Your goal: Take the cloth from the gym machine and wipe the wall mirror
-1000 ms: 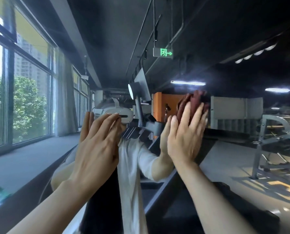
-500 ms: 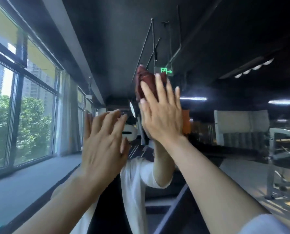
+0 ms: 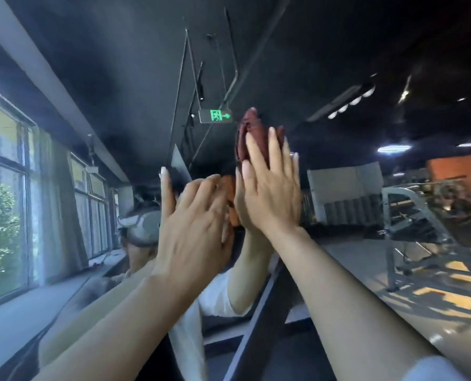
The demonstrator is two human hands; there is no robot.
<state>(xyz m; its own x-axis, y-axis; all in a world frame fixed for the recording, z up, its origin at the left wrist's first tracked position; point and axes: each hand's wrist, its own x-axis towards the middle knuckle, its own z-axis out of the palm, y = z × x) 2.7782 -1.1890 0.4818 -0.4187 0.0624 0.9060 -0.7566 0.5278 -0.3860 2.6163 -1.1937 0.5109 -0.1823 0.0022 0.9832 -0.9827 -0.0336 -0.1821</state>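
While right hand [image 3: 270,193] presses dark red cloth [image 3: 249,133] flat-fingered against mirror [image 3: 338,64], left hand [image 3: 193,218] (fingers straight, holding nothing) rests beside it.

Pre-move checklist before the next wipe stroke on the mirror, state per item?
1. Cloth under right hand: ok, straight fingers press it to the mirror.
2. Cloth spread flat: not ok, bunched.
3. Left hand free of cloth: ok, open, raised beside the right.
4. Left palm touching glass: cannot tell.
5. Glass above cloth within view: ok, up past the exit sign reflection.
6. Smears left on glass: cannot tell.
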